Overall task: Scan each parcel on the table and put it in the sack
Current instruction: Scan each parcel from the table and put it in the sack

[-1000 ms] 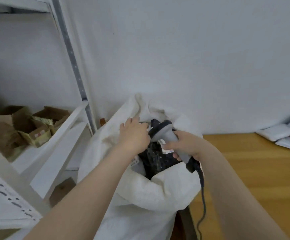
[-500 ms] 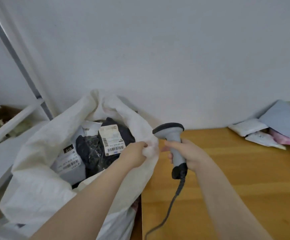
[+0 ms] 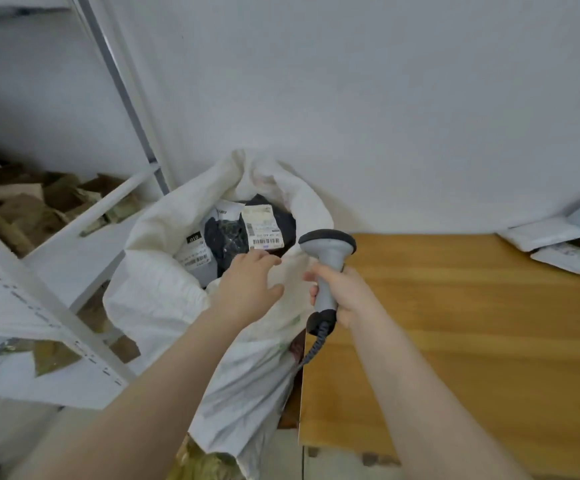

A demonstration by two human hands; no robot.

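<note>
A white sack (image 3: pixel 157 285) stands open beside the wooden table (image 3: pixel 472 334). Inside it lie a black parcel (image 3: pixel 228 237) with a barcode label (image 3: pixel 262 227) and a grey parcel (image 3: pixel 197 259). My left hand (image 3: pixel 248 289) is over the sack's near rim with fingers loosely spread, holding nothing that I can see. My right hand (image 3: pixel 345 294) grips the handle of a grey barcode scanner (image 3: pixel 328 249), held upright at the table's left edge, its coiled cable hanging down. More white parcels (image 3: pixel 555 247) lie at the table's far right corner.
A white metal shelf rack (image 3: pixel 56 244) stands left of the sack, holding several brown cardboard boxes (image 3: pixel 32 206). A white wall runs behind everything. Bare wooden tabletop stretches between the scanner and the parcels at the right.
My left hand has released its pinch on the sack's rim and spread its fingers. The scanner stays in my right hand near the table's left edge. The view has shifted left.
</note>
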